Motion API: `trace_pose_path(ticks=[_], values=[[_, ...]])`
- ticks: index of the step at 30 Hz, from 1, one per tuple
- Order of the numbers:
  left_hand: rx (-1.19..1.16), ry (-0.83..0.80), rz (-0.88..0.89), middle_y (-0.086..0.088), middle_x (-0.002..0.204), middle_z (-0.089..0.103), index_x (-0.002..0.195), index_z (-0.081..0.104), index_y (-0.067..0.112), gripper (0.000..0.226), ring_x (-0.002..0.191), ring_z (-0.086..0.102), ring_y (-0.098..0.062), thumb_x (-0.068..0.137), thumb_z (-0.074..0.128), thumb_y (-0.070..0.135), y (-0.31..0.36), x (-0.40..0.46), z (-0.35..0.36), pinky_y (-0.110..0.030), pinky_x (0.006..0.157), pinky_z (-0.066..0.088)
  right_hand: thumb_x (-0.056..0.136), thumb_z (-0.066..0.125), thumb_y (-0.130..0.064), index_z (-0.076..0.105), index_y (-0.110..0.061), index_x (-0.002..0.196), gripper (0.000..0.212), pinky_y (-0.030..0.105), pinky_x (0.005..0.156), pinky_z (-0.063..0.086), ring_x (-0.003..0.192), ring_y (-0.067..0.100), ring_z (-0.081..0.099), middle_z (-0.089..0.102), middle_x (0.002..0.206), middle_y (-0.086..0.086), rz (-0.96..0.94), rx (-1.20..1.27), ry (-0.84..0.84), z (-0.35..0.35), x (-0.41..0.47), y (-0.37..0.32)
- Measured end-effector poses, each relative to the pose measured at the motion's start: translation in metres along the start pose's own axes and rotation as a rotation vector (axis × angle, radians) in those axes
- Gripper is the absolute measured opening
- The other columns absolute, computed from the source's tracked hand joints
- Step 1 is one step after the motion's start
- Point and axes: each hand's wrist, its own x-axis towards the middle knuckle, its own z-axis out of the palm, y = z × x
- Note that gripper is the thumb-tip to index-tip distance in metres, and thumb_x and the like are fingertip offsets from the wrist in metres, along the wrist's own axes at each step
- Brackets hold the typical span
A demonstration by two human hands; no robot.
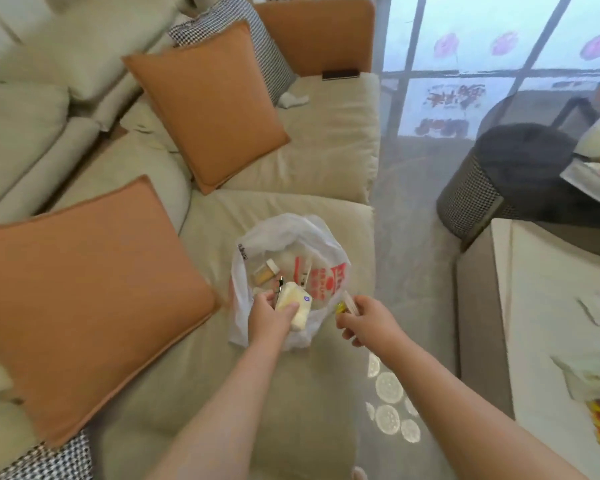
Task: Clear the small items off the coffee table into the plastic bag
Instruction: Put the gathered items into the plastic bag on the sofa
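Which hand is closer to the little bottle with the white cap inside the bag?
The left hand. It holds a pale yellow box over the plastic bag, just below the little bottle. The right hand is farther off to the right, at the bag's outer edge, gripping something thin.

There was only one view, from a wide-angle camera worn on the person's head. It looked steeply down and forward along both forearms, close above the sofa (291, 393) seat, where a plastic bag (284, 244) lay near centre. The coffee table (541, 306) edged the right side; straight lines bowed toward the borders.
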Motion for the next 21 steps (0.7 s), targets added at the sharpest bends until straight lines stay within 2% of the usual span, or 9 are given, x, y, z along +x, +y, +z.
trace_pose_path(ticks=[2, 4, 6, 8, 11, 14, 16, 19, 21], values=[[-0.014, 0.01, -0.016, -0.006, 0.122, 0.059, 0.127, 0.048, 0.009, 0.052, 0.1, 0.059, -0.022, 0.081, 0.072, 0.015, 0.001, 0.027, -0.011, -0.046, 0.093, 0.052, 0.087, 0.052, -0.002, 0.052, -0.008, 0.101, 0.015, 0.021, 0.052, 0.044, 0.061, 0.014, 0.054, 0.059, 0.086, 0.01, 0.014, -0.028, -0.034, 0.022, 0.024, -0.015], [-0.021, 0.001, -0.049, -0.004, 0.122, 0.058, 0.127, 0.047, 0.013, 0.053, 0.102, 0.062, -0.025, 0.081, 0.072, 0.018, 0.0, 0.051, -0.016, -0.047, 0.089, 0.054, 0.086, 0.053, 0.0, 0.05, -0.01, 0.092, 0.012, 0.023, 0.053, 0.044, 0.061, 0.015, 0.053, 0.056, 0.079, 0.008, 0.038, -0.024, -0.046, 0.038, 0.046, -0.025], [0.001, -0.01, -0.064, -0.001, 0.113, 0.058, 0.125, 0.048, 0.015, 0.047, 0.097, 0.063, -0.025, 0.083, 0.069, 0.018, 0.001, 0.068, -0.017, -0.046, 0.085, 0.056, 0.083, 0.055, 0.002, 0.05, -0.01, 0.088, 0.014, 0.026, 0.056, 0.047, 0.068, 0.02, 0.056, 0.055, 0.079, 0.008, 0.071, -0.015, -0.028, 0.05, 0.067, -0.028], [0.032, -0.006, -0.07, -0.002, 0.106, 0.058, 0.123, 0.051, 0.015, 0.039, 0.091, 0.061, -0.024, 0.086, 0.065, 0.015, 0.001, 0.082, -0.015, -0.042, 0.085, 0.057, 0.082, 0.056, 0.003, 0.053, -0.006, 0.103, 0.023, 0.028, 0.063, 0.052, 0.081, 0.024, 0.059, 0.057, 0.09, 0.011, 0.1, 0.0, -0.007, 0.06, 0.085, -0.027], [0.109, -0.009, -0.056, 0.0, 0.112, 0.06, 0.124, 0.052, 0.015, 0.037, 0.091, 0.057, -0.02, 0.088, 0.061, 0.013, 0.001, 0.098, -0.011, -0.029, 0.083, 0.05, 0.085, 0.06, -0.005, 0.048, -0.007, 0.131, 0.047, 0.039, 0.083, 0.057, 0.101, 0.024, 0.061, 0.058, 0.118, 0.01, 0.094, 0.015, 0.008, 0.07, 0.106, -0.025], [0.193, -0.044, -0.023, 0.0, 0.134, 0.053, 0.133, 0.047, 0.015, 0.047, 0.115, 0.055, -0.021, 0.089, 0.061, 0.017, 0.002, 0.108, -0.009, -0.031, 0.092, 0.044, 0.089, 0.057, -0.006, 0.042, -0.011, 0.138, 0.052, 0.045, 0.096, 0.051, 0.114, 0.026, 0.056, 0.053, 0.129, 0.01, 0.093, 0.011, 0.011, 0.074, 0.117, -0.026], [0.25, -0.058, 0.002, -0.001, 0.138, 0.05, 0.137, 0.044, 0.015, 0.048, 0.122, 0.052, -0.021, 0.091, 0.06, 0.018, 0.004, 0.11, -0.008, -0.029, 0.092, 0.042, 0.09, 0.056, -0.006, 0.044, -0.01, 0.137, 0.048, 0.045, 0.098, 0.05, 0.116, 0.025, 0.054, 0.054, 0.128, 0.009, 0.101, -0.005, 0.017, 0.074, 0.121, -0.024], [0.32, -0.078, 0.025, -0.002, 0.132, 0.054, 0.134, 0.045, 0.015, 0.043, 0.116, 0.054, -0.021, 0.093, 0.057, 0.017, 0.005, 0.109, -0.005, -0.028, 0.085, 0.042, 0.089, 0.055, -0.005, 0.049, -0.007, 0.129, 0.04, 0.043, 0.097, 0.051, 0.113, 0.026, 0.056, 0.057, 0.123, 0.011, 0.116, -0.021, 0.033, 0.069, 0.116, -0.018], [0.334, -0.123, 0.026, -0.003, 0.125, 0.058, 0.131, 0.047, 0.016, 0.04, 0.112, 0.056, -0.022, 0.092, 0.057, 0.017, 0.006, 0.103, 0.002, -0.03, 0.085, 0.044, 0.089, 0.053, -0.003, 0.051, -0.004, 0.123, 0.035, 0.037, 0.087, 0.054, 0.106, 0.029, 0.06, 0.058, 0.114, 0.012, 0.125, -0.006, 0.023, 0.061, 0.107, -0.011]])
